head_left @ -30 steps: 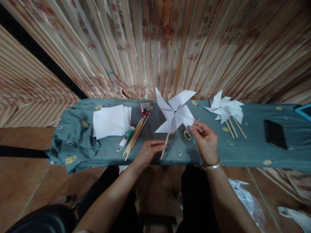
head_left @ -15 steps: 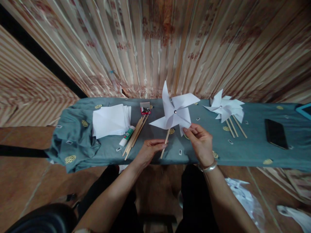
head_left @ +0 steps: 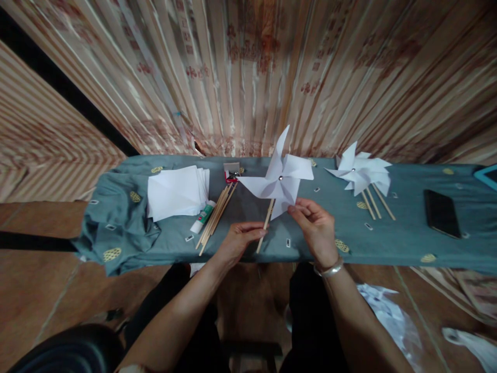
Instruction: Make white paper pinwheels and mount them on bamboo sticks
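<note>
A white paper pinwheel [head_left: 267, 187] with a shiny pin at its centre is raised over the cloth-covered table. Its thin wooden stick [head_left: 265, 228] is pinched between the thumb and fingers of my left hand [head_left: 238, 241]. My right hand [head_left: 317, 228], with a silver bracelet at the wrist, has thumb and fingers closed at the edge of the pinwheel's lower blade. Left of the stick lie several loose wooden sticks [head_left: 217, 217], a glue stick [head_left: 203, 216] and a small open box of pins [head_left: 232, 173].
A stack of white paper [head_left: 174, 194] lies at the table's left. Finished pinwheels [head_left: 359, 173] rest together on the right, followed by a black phone [head_left: 441, 213] and a blue-edged object [head_left: 487, 177]. A clear bag with white paper pieces [head_left: 388, 316] is on the floor.
The pinwheel's blades have turned clockwise about the pin. My right hand has shifted slightly left with the lower blade. My left hand stays in place on the stick.
</note>
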Tool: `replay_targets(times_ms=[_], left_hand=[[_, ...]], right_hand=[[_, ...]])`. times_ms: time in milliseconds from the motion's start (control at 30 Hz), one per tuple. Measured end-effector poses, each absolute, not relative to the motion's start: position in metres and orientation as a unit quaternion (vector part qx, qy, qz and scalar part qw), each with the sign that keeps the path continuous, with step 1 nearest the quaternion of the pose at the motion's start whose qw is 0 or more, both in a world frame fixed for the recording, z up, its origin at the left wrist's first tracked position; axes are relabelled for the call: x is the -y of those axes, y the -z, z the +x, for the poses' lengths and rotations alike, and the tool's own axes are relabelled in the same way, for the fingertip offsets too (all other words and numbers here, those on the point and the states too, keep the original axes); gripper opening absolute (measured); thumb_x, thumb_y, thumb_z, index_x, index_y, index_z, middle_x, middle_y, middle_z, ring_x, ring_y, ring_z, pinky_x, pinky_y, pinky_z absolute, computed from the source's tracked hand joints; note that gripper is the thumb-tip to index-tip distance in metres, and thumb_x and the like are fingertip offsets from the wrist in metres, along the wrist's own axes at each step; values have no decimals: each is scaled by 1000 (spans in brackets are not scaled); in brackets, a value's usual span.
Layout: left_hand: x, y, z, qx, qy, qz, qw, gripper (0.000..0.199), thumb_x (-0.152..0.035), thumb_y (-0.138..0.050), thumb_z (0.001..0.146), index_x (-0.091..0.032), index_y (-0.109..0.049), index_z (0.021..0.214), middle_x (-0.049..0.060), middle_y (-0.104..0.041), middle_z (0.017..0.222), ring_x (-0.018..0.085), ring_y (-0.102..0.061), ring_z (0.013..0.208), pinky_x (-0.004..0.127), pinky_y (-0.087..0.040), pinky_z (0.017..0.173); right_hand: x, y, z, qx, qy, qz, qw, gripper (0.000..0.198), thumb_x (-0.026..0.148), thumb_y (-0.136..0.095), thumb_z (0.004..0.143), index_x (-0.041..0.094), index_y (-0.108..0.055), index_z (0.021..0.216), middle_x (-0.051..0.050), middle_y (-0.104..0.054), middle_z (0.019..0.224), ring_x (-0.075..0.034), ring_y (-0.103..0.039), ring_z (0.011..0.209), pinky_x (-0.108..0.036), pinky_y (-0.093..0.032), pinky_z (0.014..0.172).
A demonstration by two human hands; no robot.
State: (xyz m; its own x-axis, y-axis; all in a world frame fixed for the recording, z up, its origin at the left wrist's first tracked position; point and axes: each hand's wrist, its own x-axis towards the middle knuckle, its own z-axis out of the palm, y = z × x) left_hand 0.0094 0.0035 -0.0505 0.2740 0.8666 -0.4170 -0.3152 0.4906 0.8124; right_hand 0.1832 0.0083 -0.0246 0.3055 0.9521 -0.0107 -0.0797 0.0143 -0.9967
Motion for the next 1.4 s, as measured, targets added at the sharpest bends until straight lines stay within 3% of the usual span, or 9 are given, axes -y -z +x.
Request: replay_targets(times_ms=[1400], left_hand=[[-4, 57, 10, -424, -405, 298, 753, 30, -31, -89, 51, -19, -80, 77, 4, -76, 79, 14, -63, 73, 29, -45, 84]], right_hand=[[-5, 16, 175, 373, -488, -521, 592, 32, 40, -85, 59, 24, -73, 84, 3, -73, 70, -12, -65, 62, -27, -55, 69]])
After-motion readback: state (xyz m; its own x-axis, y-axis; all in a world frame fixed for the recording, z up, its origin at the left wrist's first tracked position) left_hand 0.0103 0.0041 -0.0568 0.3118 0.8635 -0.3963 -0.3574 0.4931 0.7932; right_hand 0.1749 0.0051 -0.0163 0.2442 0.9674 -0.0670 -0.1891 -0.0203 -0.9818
